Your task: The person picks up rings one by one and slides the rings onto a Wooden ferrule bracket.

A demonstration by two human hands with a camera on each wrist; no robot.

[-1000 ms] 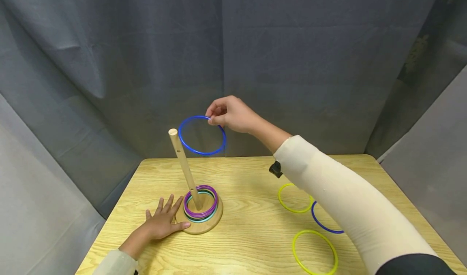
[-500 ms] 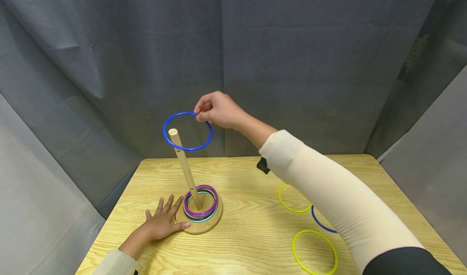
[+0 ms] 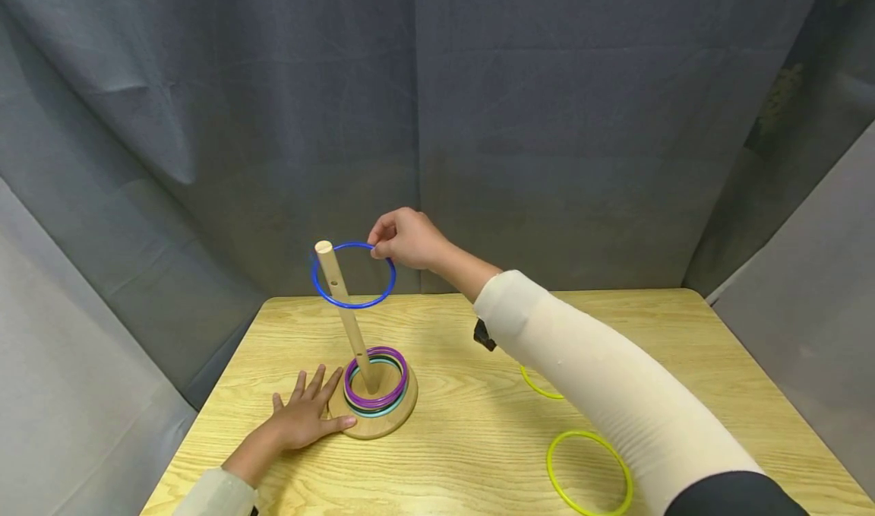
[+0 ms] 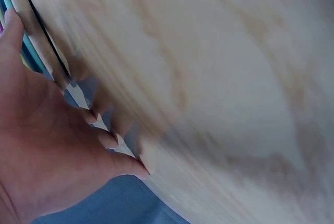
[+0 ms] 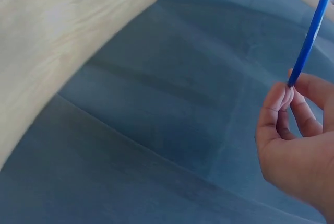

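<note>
While the right hand (image 3: 409, 239) pinches the blue ring (image 3: 353, 275) around the peg (image 3: 345, 315) top, the left hand (image 3: 305, 419) lies flat against the peg's base (image 3: 403, 412), where rings (image 3: 377, 380) are stacked; two yellow rings (image 3: 589, 473) lie right of it.

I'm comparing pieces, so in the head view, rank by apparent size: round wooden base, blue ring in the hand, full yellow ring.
1. Round wooden base, largest.
2 and 3. Blue ring and full yellow ring: look alike; nearness differs, so unranked.
</note>
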